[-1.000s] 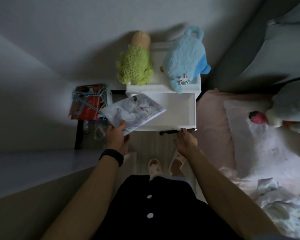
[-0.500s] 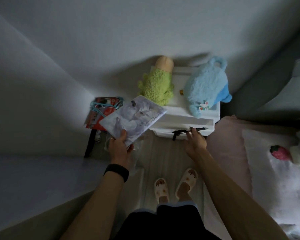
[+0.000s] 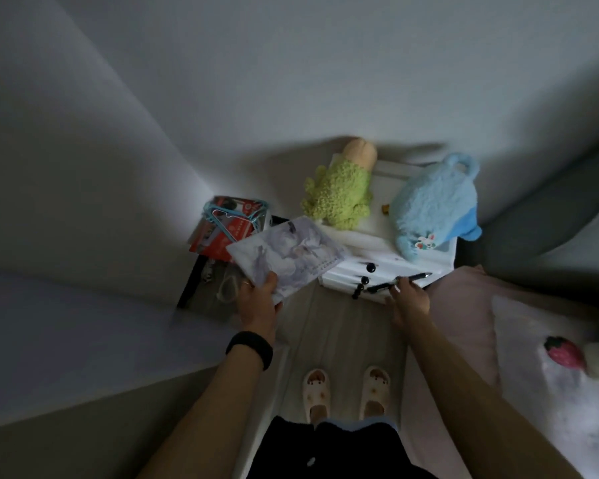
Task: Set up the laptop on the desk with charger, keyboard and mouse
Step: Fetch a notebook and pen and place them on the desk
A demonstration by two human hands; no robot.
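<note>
Closest in, 2 cream slippers with little faces stand side by side on the pale wood floor. The left hand, with a black band on its wrist, grips a thin flat booklet with a pale grey and purple picture cover. The thumb lies on top at the near corner. The right hand has its fingers closed on a thin black pen, right at the front of a small white cabinet with 3 round black knobs. On the right, a pink bed holds a red strawberry soft toy. Left of the cabinet sits a red packet with teal wire hangers on it. On the cabinet's top (the picture is dark and a bit blurry) sit 2 soft toys near each other: a fuzzy green one and a fluffy blue one. The laptop, charger, keyboard and mouse do not show in this view.
</note>
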